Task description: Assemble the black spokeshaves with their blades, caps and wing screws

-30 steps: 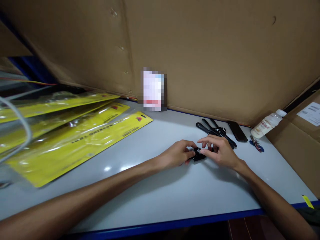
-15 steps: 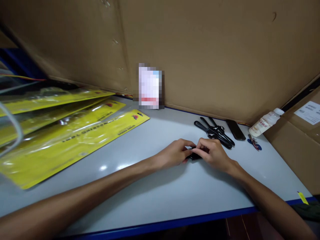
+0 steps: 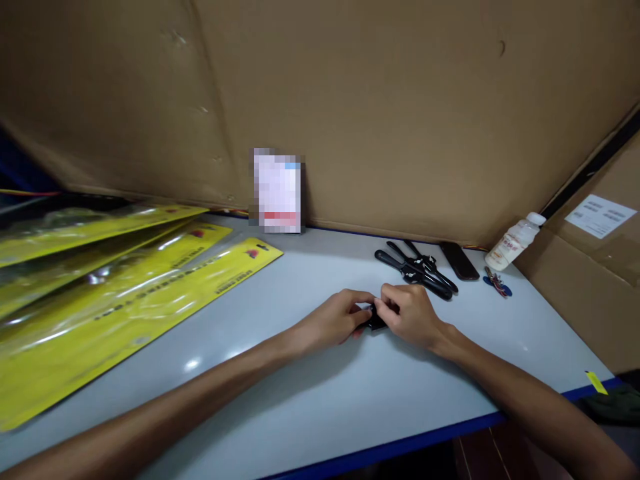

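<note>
A small black part (image 3: 376, 320) rests on the grey table (image 3: 310, 393), pinched between both hands. My left hand (image 3: 335, 319) grips it from the left with fingers curled. My right hand (image 3: 410, 312) closes over it from the right, covering most of it, so its shape is hard to tell. A small pile of black handled tools (image 3: 417, 270) lies just behind my right hand.
Several long yellow packages in clear plastic (image 3: 115, 293) fan across the left of the table. A cardboard wall (image 3: 375, 107) stands behind, with a blurred card (image 3: 278, 191) against it. A dark flat object (image 3: 459, 261), a white bottle (image 3: 514, 241) and a cardboard box (image 3: 595, 280) sit at right.
My right hand's fingers, spread a second ago, have closed over the black part. Both hands stay together on it. The camera view has shifted slightly.
</note>
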A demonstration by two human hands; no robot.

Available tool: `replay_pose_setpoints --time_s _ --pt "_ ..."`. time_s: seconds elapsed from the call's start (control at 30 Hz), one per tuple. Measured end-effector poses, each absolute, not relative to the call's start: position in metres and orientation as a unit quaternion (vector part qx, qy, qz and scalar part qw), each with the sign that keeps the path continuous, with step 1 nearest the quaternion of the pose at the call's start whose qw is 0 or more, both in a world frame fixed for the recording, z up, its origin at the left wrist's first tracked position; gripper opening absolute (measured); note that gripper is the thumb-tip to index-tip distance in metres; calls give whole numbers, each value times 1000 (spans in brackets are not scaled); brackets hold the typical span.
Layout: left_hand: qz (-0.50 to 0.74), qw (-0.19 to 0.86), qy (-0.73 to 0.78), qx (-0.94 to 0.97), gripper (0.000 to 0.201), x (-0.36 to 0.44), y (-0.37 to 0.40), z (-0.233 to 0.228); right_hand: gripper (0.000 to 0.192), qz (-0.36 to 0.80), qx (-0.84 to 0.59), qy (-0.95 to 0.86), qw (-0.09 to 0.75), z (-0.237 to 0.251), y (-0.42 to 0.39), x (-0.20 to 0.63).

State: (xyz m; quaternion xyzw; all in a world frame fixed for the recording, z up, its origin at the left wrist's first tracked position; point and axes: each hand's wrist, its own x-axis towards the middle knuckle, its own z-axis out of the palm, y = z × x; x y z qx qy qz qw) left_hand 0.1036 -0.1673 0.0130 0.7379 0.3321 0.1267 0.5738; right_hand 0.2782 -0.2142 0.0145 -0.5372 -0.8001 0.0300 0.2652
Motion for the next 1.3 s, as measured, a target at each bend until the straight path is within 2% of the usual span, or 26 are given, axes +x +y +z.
replay_pose_setpoints --time_s 0.1,0.2,0.27,0.33,0.4,0.6,0.77,0.9,0.97,1.1,1.2,1.3 --pt "123 578 330 737 26 103 -167 14 24 7 -536 -807 249 15 -214 279" --pt "110 584 333 732 30 102 -167 17 28 77 -525 -799 284 20 -212 288" --pt "101 585 332 732 32 101 -167 19 21 129 -503 -797 309 25 -211 297" --pt "95 585 330 735 33 101 -166 21 14 156 -481 -806 308 30 -210 305" --pt "96 586 327 736 33 101 -166 22 17 166 -460 -823 289 32 -210 310" --pt "120 594 318 729 30 102 -167 21 11 138 -445 -845 263 30 -214 308" --pt "131 580 320 738 26 103 -167 21 33 56 -464 -848 249 22 -213 300" --pt "137 583 317 735 20 103 -168 21 36 38 -498 -832 242 17 -214 290" --pt "134 581 317 738 20 102 -168 22 34 57 -516 -820 243 19 -215 291" --pt "124 578 323 739 28 102 -168 23 13 131 -500 -821 244 31 -215 304" --pt "120 581 325 736 32 102 -168 24 11 134 -478 -839 222 35 -214 311" --pt "118 577 327 739 30 102 -168 25 21 87 -487 -843 211 30 -214 308"
